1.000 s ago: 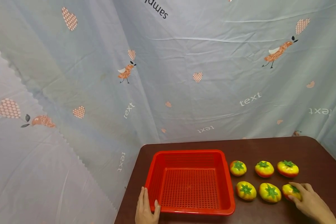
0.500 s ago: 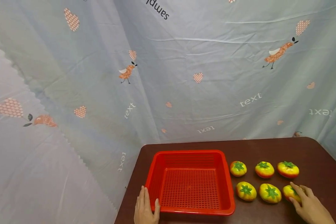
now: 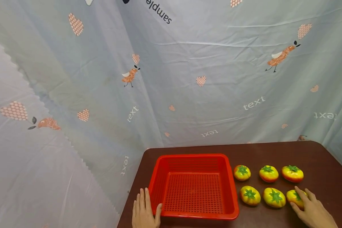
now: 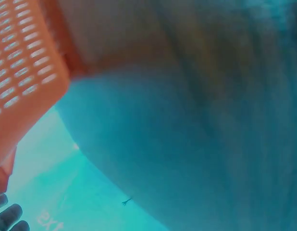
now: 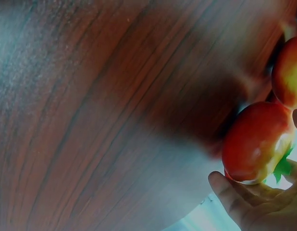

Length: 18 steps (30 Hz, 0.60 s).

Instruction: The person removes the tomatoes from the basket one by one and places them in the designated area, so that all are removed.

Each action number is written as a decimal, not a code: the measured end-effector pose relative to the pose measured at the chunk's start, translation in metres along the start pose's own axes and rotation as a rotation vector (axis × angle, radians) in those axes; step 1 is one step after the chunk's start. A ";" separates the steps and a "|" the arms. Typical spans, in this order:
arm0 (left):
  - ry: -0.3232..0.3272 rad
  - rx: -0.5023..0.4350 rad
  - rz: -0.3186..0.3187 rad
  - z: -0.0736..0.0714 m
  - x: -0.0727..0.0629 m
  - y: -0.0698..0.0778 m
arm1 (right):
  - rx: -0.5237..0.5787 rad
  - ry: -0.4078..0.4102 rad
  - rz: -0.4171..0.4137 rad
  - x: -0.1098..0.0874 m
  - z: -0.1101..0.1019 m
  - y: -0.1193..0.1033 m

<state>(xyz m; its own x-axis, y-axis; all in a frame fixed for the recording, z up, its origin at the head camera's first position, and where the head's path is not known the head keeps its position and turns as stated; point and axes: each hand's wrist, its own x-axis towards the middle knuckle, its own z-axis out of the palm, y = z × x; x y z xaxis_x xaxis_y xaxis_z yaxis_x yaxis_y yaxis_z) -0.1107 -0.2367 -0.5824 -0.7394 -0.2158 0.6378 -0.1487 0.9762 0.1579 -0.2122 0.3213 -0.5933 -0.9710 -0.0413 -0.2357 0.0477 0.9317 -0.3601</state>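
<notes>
A red plastic basket (image 3: 194, 214) with a perforated floor stands on the dark table, nothing in it. Along its left front corner lies my left hand (image 3: 143, 210), fingers straight and thumb spread toward the front rim. In the left wrist view the basket's slotted wall (image 4: 23, 62) and a few fingertips show. My right hand (image 3: 314, 210) rests loosely over the front-right tomato-like fruit (image 3: 294, 198), yellow-red with a green star-shaped cap. Its fingers are extended and spread along the fruit. In the right wrist view the red side of that fruit (image 5: 254, 144) sits beside the fingers.
Several similar fruits stand in two rows right of the basket, among them the front-middle fruit (image 3: 274, 197) and the back-right fruit (image 3: 292, 174). The brown tabletop (image 3: 327, 171) ends at a patterned cloth (image 3: 216, 95) hung behind and to the left.
The left hand has shifted slightly left, its fingers spreading wider. The right hand's fingers have loosened a little over the front-right fruit. The head view has tilted slightly.
</notes>
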 end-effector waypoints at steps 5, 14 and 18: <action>0.083 -0.054 0.064 -0.006 0.016 0.000 | 0.013 0.008 0.022 -0.001 -0.001 -0.001; 0.022 -0.093 0.107 -0.021 0.060 0.025 | 0.024 0.400 -0.156 -0.002 -0.027 -0.040; 0.003 -0.089 0.170 -0.022 0.088 0.044 | 0.050 0.529 -0.336 0.006 -0.046 -0.079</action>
<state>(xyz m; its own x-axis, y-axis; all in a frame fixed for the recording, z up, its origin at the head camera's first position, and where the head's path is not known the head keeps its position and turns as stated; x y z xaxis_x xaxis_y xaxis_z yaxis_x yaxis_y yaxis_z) -0.1685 -0.2132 -0.5027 -0.7468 -0.0481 0.6633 0.0371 0.9928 0.1138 -0.2329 0.2645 -0.5245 -0.9188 -0.1328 0.3718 -0.2817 0.8803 -0.3817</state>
